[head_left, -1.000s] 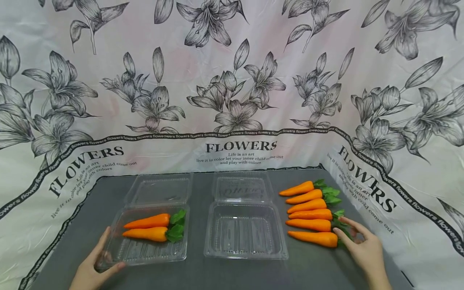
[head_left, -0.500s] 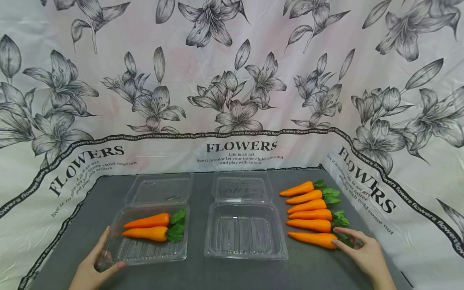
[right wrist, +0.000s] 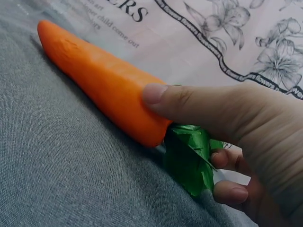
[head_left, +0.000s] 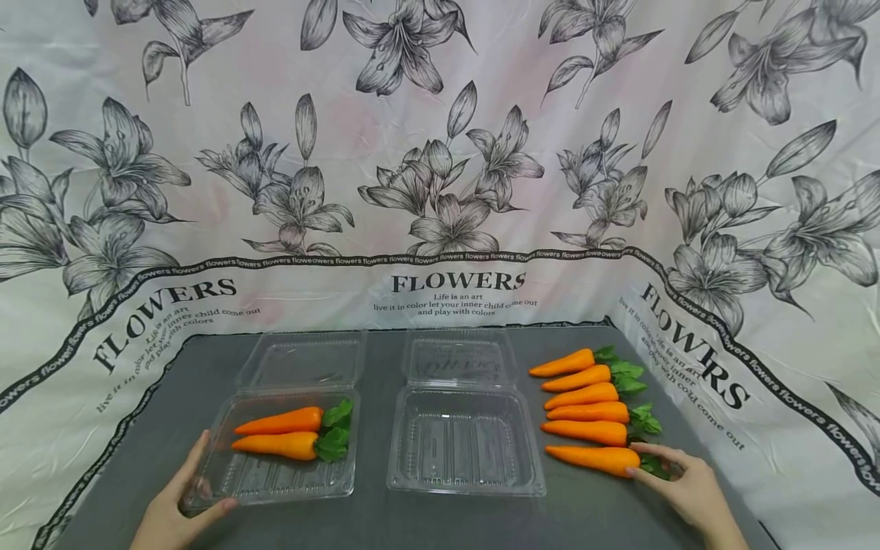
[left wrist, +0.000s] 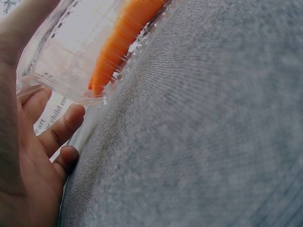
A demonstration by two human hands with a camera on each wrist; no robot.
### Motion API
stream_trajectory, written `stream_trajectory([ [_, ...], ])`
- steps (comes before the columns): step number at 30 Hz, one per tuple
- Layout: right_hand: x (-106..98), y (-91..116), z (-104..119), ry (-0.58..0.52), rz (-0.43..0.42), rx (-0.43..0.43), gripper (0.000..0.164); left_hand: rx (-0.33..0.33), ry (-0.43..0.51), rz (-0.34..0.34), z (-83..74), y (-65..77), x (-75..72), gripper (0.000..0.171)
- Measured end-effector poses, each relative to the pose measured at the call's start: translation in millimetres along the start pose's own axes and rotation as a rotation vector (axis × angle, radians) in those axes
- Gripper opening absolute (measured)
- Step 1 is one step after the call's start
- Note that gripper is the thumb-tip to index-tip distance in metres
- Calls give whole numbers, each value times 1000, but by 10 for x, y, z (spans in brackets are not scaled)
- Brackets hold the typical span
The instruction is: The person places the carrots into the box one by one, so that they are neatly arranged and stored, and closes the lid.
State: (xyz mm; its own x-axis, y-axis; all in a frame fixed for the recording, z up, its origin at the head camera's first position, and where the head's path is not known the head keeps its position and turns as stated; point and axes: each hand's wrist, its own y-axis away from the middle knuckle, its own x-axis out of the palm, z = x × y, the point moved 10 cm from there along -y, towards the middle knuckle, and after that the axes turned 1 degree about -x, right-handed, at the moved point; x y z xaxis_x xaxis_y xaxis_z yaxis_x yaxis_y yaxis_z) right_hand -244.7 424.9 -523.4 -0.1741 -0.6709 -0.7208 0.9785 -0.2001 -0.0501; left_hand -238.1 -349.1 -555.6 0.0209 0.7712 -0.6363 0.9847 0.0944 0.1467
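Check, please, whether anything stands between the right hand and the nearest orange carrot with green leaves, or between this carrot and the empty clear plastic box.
Nothing visible does: the right hand touches the carrot, whose tip points towards the box, and the box's lid is folded back.

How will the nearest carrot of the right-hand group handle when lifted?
The carrot will likely stay stiff: its body looks solid and straight. It may tip point-down, since the right hand has it by its leafy end. The thin green leaves will probably flex.
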Motion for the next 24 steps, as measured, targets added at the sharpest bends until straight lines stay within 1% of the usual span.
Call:
stream_trajectory([
  [5, 92, -21, -117, -29, 86, 67, 63, 3, 0, 1, -1, -4, 2, 116],
  [7, 118, -26, -138, -28, 105, 73, 64, -2, -3, 3, 6, -7, 2, 116],
  [14, 161, -34, -101, -21, 119, 33, 65, -9, -10, 2, 19, -12, -3, 117],
  [20, 176, -46, -164, 7, 157, 78, 70, -24, -3, 10, 38, -13, 13, 115],
  [24, 173, -47, -164, 10, 160, 78, 70, -31, -4, 13, 46, -19, 19, 114],
])
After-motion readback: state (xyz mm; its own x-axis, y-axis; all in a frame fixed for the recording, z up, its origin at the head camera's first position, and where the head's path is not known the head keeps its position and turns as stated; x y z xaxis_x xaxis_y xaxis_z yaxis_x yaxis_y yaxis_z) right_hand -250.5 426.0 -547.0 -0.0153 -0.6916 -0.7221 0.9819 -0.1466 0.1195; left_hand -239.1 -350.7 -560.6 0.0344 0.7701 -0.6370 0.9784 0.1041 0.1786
